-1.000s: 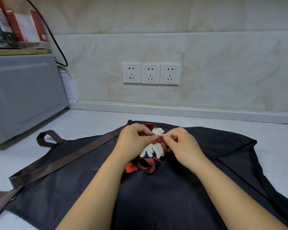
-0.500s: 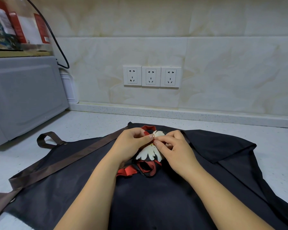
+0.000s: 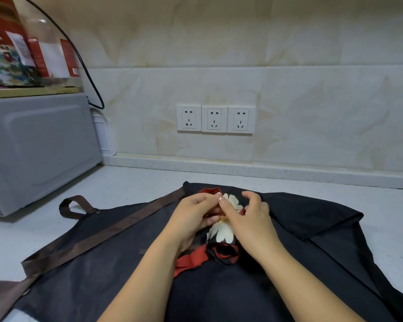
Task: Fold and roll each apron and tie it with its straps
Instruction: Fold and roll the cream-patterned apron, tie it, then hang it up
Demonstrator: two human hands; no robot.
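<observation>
Between the hands, atop a flat black apron [image 3: 116,247] on the tabletop [image 3: 130,182], lies a rolled floral apron [image 3: 222,231]. Left hand [image 3: 194,218] pinches its red strap [image 3: 191,257]; right hand [image 3: 250,220] touches it with a straight forefinger, thumb lifted.

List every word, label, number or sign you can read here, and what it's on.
No text is legible.
Red boxes above the microwave: white labels, print too blurred.
Colourful packet beside them: too blurred.
Wall sockets: no markings readable.
</observation>
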